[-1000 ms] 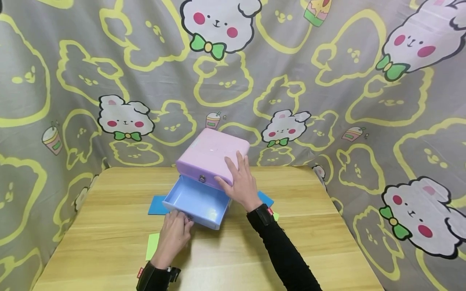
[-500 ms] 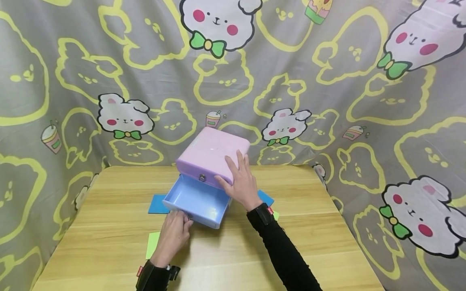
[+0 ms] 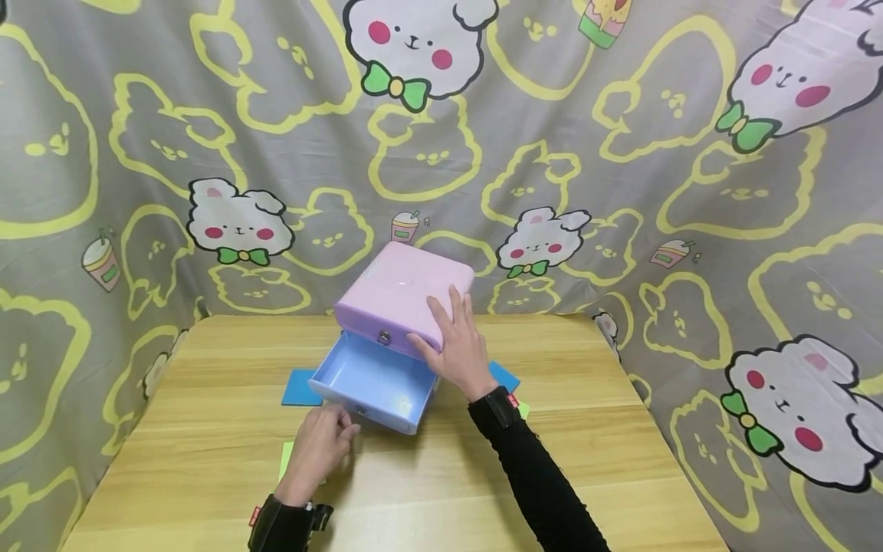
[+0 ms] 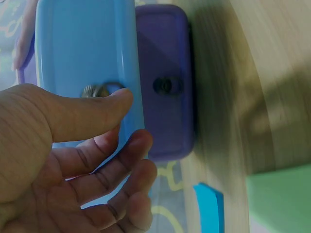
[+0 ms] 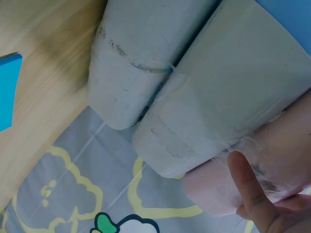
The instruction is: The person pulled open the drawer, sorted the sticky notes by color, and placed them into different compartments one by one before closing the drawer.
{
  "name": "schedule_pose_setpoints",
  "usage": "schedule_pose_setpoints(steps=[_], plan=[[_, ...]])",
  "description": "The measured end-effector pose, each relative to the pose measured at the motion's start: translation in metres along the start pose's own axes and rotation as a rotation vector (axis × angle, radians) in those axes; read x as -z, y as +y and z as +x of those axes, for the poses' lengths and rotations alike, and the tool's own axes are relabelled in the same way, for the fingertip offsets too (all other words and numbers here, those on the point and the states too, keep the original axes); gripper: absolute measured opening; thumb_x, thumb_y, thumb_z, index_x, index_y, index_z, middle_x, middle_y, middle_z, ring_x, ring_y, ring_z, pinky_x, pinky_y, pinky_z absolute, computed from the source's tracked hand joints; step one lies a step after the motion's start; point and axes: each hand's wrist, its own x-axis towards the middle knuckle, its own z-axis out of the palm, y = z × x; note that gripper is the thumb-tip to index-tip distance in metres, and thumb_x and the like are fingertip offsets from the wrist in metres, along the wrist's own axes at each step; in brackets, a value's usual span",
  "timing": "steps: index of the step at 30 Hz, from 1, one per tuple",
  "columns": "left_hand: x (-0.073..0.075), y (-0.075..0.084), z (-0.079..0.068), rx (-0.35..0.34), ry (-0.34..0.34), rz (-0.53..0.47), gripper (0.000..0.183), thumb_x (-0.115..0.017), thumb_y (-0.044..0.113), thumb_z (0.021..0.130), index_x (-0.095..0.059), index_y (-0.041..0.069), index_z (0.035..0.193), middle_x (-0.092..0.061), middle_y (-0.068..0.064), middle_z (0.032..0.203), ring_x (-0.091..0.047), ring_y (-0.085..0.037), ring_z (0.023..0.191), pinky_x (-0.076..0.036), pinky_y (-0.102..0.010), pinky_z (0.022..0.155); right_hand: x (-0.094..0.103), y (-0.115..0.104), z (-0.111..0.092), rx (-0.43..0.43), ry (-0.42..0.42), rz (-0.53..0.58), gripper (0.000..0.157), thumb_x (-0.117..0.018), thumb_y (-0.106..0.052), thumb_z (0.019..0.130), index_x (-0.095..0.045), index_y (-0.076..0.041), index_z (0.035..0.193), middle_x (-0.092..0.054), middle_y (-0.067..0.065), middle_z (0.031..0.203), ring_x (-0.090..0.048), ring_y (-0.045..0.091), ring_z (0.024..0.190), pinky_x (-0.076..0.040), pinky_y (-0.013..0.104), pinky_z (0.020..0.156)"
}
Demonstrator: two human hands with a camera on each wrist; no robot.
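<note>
A small stacked drawer unit stands on the table, with a pink top section (image 3: 407, 287) and a pulled-out blue drawer (image 3: 395, 418). The drawer's inside is bare. Beside the drawer front is my left hand (image 3: 319, 448), fingers loosely bent, holding nothing; the metal ring pull (image 3: 361, 412) shows just past its fingertips. In the left wrist view the thumb overlaps that pull, and a purple drawer (image 4: 167, 126) with its own knob (image 4: 167, 86) lies beneath. My right hand (image 3: 455, 345) rests with spread fingers on the pink section's right front corner; clear tape covers the unit's side (image 5: 228, 92).
Flat blue pieces lie left (image 3: 301, 387) and right (image 3: 504, 376) of the unit. A light green piece (image 3: 286, 456) is partly hidden by my left forearm, another green piece (image 3: 524, 411) by the right wrist. A patterned curtain (image 3: 317, 153) hangs behind the wooden table (image 3: 552, 445).
My left hand has let go of the ring pull and moved slightly down and left, leaving the pull visible. The drawer and my right hand have stayed in place.
</note>
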Motion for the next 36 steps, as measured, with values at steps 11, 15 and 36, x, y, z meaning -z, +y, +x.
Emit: schedule_pose_setpoints(steps=[11, 15, 36], plan=[[0.021, -0.023, 0.012, -0.031, -0.013, 0.02, 0.009, -0.072, 0.006, 0.087, -0.069, -0.001, 0.092, -0.071, -0.013, 0.084, -0.058, -0.015, 0.065, -0.047, -0.025, 0.055, 0.003, 0.0, -0.001, 0.008, 0.006, 0.003, 0.087, -0.027, -0.085, 0.09, -0.041, -0.028, 0.153, -0.022, 0.017, 0.169, -0.024, 0.054, 0.152, -0.054, 0.071, 0.086], [0.033, -0.032, 0.019, -0.044, -0.022, 0.083, 0.018, -0.072, 0.009, 0.088, -0.069, -0.005, 0.099, -0.073, -0.021, 0.095, -0.058, -0.019, 0.07, -0.046, -0.027, 0.056, 0.003, 0.0, 0.001, 0.007, 0.003, 0.008, 0.086, -0.027, -0.085, 0.09, -0.04, -0.029, 0.154, -0.021, 0.016, 0.17, -0.024, 0.054, 0.151, -0.053, 0.073, 0.087], [0.061, -0.063, 0.07, 0.088, -0.164, 0.247, 0.047, -0.067, 0.019, 0.094, -0.053, -0.017, 0.121, -0.065, -0.033, 0.103, -0.062, -0.037, 0.082, -0.056, -0.053, 0.067, 0.002, -0.001, -0.001, 0.01, -0.012, 0.005, 0.086, -0.027, -0.084, 0.09, -0.04, -0.028, 0.154, -0.02, 0.016, 0.17, -0.023, 0.054, 0.151, -0.053, 0.072, 0.088]])
